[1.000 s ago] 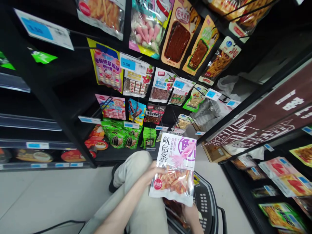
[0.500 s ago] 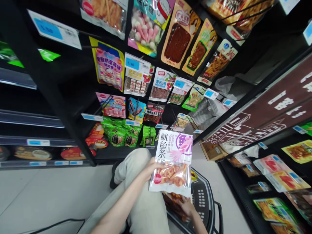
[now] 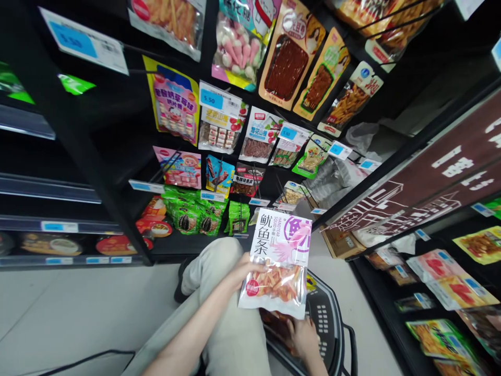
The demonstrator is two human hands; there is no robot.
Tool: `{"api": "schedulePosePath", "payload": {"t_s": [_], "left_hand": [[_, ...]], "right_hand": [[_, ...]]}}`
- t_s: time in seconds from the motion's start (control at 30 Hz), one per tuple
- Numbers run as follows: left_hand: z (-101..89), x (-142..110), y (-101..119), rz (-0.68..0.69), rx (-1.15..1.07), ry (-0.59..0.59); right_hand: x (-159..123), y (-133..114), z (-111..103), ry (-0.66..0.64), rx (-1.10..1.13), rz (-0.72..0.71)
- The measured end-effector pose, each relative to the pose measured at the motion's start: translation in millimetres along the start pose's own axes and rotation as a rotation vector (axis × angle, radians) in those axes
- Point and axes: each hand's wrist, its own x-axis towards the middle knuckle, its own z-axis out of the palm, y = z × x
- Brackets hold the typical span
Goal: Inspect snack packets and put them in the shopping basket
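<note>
My left hand [image 3: 245, 271] grips the left edge of a white-and-purple bag of shredded squid [image 3: 276, 266], thumb across its front. The bag is tilted slightly, its printed face toward me, with orange strips visible through the clear lower part. Below it, my right hand [image 3: 305, 337] reaches into a black shopping basket [image 3: 331, 308], fingers bent against a reddish-brown snack bag [image 3: 277, 326] and closed at its edge. The squid bag and my leg hide part of that snack bag. A small piece of yellow packaging [image 3: 311, 283] shows in the basket.
In front, a black shelf rack holds hanging snack pouches [image 3: 258, 136] with price tags and green seed bags [image 3: 188, 211] at the bottom. A cardboard box [image 3: 340, 243] stands beside the basket. More packets [image 3: 450, 277] lie on the right shelf. My bent knee [image 3: 223, 256] is left of the squid bag.
My right hand has shifted slightly within the basket and turned, its back showing more. The squid bag stays in my left hand, nearly still, tilted a little more.
</note>
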Motion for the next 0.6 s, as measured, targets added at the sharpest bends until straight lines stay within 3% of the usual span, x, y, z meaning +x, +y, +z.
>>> {"api": "schedulePosePath", "payload": {"t_s": [0.17, 0.33, 0.6], "left_hand": [[-5.0, 5, -4, 0.043, 0.188, -0.138], [-5.1, 8, -7, 0.030, 0.190, -0.142], [-3.6, 6, -5, 0.029, 0.139, -0.128]], "right_hand": [[15, 8, -34, 0.021, -0.040, -0.036], [31, 9, -66, 0.028, -0.028, -0.045], [47, 21, -97, 0.112, 0.154, -0.007]]}}
